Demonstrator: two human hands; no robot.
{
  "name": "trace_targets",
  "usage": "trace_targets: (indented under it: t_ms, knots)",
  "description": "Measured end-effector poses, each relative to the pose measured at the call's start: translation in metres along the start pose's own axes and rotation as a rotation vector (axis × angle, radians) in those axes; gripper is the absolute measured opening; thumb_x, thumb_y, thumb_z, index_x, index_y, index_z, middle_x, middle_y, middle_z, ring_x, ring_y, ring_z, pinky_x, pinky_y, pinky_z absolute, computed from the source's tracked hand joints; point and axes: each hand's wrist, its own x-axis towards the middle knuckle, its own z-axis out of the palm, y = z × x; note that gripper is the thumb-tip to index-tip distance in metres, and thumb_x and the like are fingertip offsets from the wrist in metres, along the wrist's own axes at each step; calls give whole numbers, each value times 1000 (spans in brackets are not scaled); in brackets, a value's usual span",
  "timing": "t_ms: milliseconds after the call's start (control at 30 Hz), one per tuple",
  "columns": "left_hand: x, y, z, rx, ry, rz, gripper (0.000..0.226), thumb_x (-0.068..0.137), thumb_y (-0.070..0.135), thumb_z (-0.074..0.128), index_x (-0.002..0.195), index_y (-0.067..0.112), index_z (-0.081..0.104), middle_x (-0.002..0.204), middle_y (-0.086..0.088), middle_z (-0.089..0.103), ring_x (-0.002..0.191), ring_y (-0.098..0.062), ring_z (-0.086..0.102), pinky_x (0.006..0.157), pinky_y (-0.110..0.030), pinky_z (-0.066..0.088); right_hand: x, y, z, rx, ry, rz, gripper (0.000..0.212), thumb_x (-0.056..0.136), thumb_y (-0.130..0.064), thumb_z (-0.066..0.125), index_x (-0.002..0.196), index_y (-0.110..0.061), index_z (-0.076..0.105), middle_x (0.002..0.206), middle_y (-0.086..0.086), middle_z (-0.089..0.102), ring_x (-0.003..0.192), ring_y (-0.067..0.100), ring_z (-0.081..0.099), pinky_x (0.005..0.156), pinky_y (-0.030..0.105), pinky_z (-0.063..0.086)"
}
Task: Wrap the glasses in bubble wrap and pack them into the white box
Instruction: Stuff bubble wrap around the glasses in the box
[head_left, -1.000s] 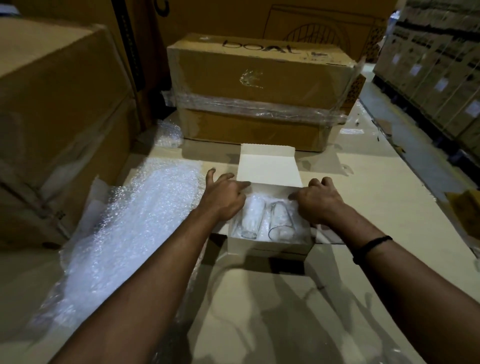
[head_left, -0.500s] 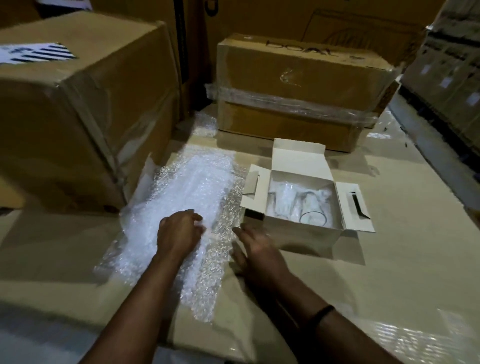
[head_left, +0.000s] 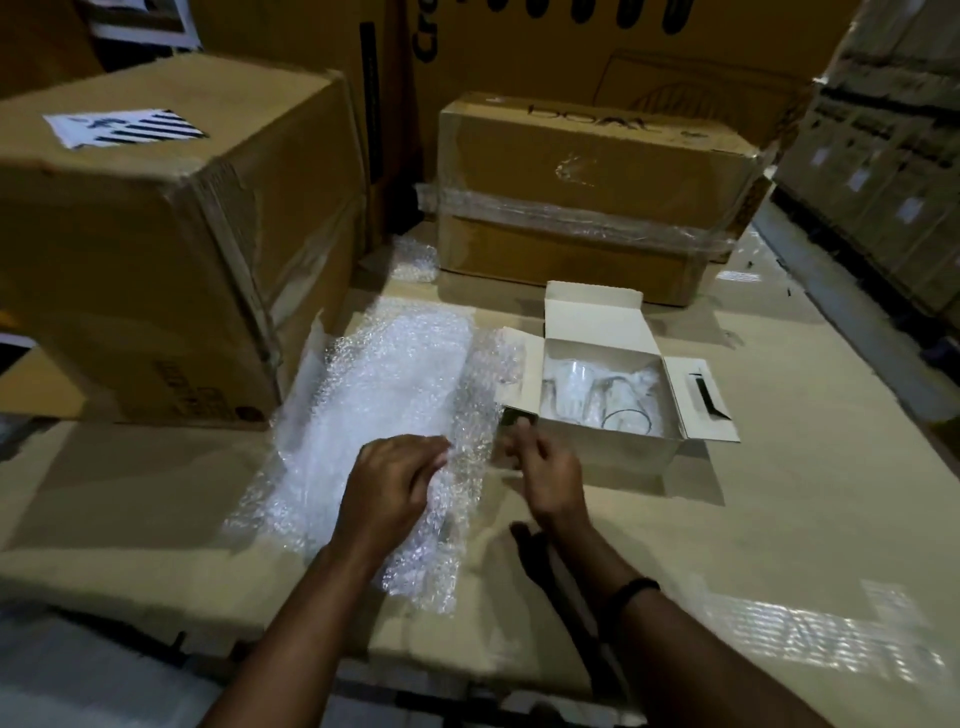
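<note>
At the centre of the cardboard work surface (head_left: 779, 493), the bubble wrap (head_left: 384, 395) lies spread out, its long axis running from 6 to 12 o'clock. The left hand (head_left: 387, 488) rests on the near part of the sheet, with its fingertips (head_left: 439, 452) bent onto the sheet's 3 o'clock edge and pinching it. That edge stands slightly raised off the surface. The right hand (head_left: 545, 467) is at 3 o'clock of the left hand, just beside the raised edge. It is blurred and its fingers look loosely curled, so it cannot be told whether it holds the wrap. A dark wristband (head_left: 631, 590) sits on the right wrist.

The white box (head_left: 613, 452) stands open at 3 o'clock of the sheet, just beside it. Its lid flap is up at 12 o'clock and its side flaps are folded out at 9 and 3 o'clock. Two glasses lie inside: a wrapped glass (head_left: 571, 387) on the 9 o'clock side and a bare glass (head_left: 626, 418) on the 3 o'clock side, its rim facing 6 o'clock.

A large carton (head_left: 156, 249) stands at 10 o'clock of the sheet, and a taped carton (head_left: 587, 208) stands at 12 o'clock of the box. A scrap of wrap (head_left: 413, 257) lies between the two cartons.
</note>
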Motion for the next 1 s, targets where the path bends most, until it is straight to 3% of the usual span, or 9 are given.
trace_targets:
  t_ms: [67,133,267,433,567,667,767,867,1000]
  knots:
    - [-16,0,3,2,-20,89,26,93,31,55,101,18,76,105,7,74,99,-13,67,85,-33,47,5,-22,5,138,-97,170,54,76,-73,62,85,-20,70,71,-2,68,60,17,61,57,34,52]
    - [-26,1,4,21,-73,150,26,93,33,56,103,20,76,111,9,72,104,-14,65,87,-33,43,12,-37,9,195,-160,297,31,83,-42,73,93,-13,70,68,1,65,51,18,55,50,28,47]
    - [-35,3,0,87,-211,137,35,94,43,48,113,26,72,124,8,67,114,-20,61,92,-30,34,13,-44,5,304,-47,309,22,83,-2,62,103,-1,72,92,23,72,73,32,66,65,40,53]
    - [-37,28,7,121,-389,37,69,92,71,19,131,31,60,146,6,49,139,-18,38,111,-39,18,-25,-38,-45,406,24,125,21,97,-8,54,111,-12,68,94,5,75,81,19,72,65,33,57]
    - [-33,67,29,61,-319,103,64,94,66,22,99,26,72,137,1,59,132,-24,47,109,-45,24,-64,-9,-102,557,85,180,30,98,-16,49,125,-11,61,115,16,69,90,25,71,72,37,58]
    - [-34,101,51,103,-384,119,60,94,66,23,110,28,67,146,1,50,139,-24,38,112,-47,21,-89,9,-136,538,111,245,37,94,-26,50,127,-12,60,124,18,65,109,38,63,92,52,51]
    - [-36,122,73,210,-659,71,64,92,68,31,146,34,36,163,1,17,150,-20,7,119,-50,1,-98,19,-166,650,239,288,33,105,-21,35,126,-13,59,118,15,68,95,30,69,72,37,60]
    - [-28,133,90,295,-813,74,69,94,65,37,153,35,19,164,-1,1,150,-21,-8,118,-53,-10,-96,25,-192,762,389,328,34,105,-27,35,121,-16,63,120,13,67,74,24,68,58,30,58]
    - [-10,149,111,340,-776,7,56,99,33,43,152,36,22,164,-3,1,150,-24,-8,118,-56,-6,-87,34,-222,806,417,352,31,104,-22,35,121,-14,60,119,12,66,99,29,66,65,38,61]
